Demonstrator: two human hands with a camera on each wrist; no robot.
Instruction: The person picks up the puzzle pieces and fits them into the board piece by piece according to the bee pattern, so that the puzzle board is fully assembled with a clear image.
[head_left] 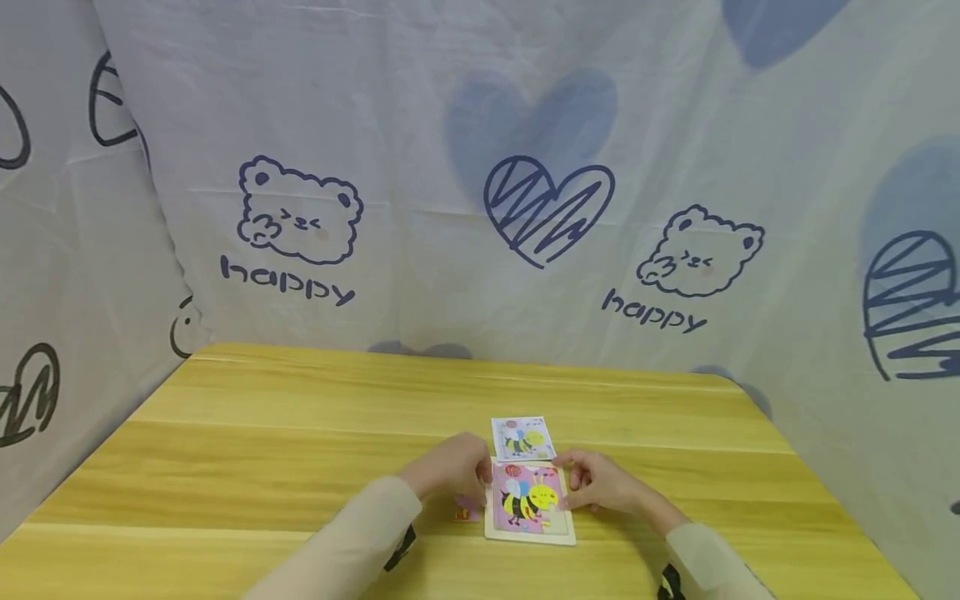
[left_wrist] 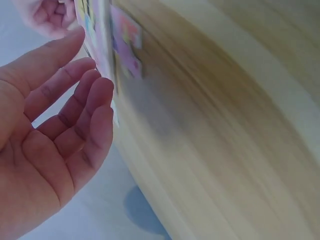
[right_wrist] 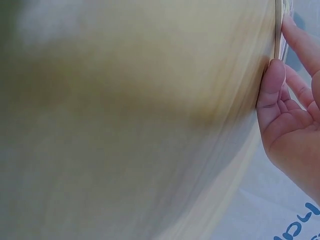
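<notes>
A shallow jigsaw puzzle board (head_left: 531,538) with a bee picture on pink lies flat on the wooden table. My left hand (head_left: 459,467) is at its left edge; in the left wrist view the fingers (left_wrist: 100,100) are loosely bent, with no piece visible between them. My right hand (head_left: 603,483) rests against the board's right edge, thumb on the side and forefinger near the upper corner. The right wrist view shows its lower fingers (right_wrist: 274,80) loosely bent beside the edge. Loose pink puzzle pieces (head_left: 467,510) lie left of the board, partly hidden by the left hand.
A printed card (head_left: 522,439) with the same bee picture lies just beyond the board. The yellow wooden table (head_left: 300,450) reaches back to a pale curtain (head_left: 427,208) with blue hearts and bears. More curtain hangs at both sides.
</notes>
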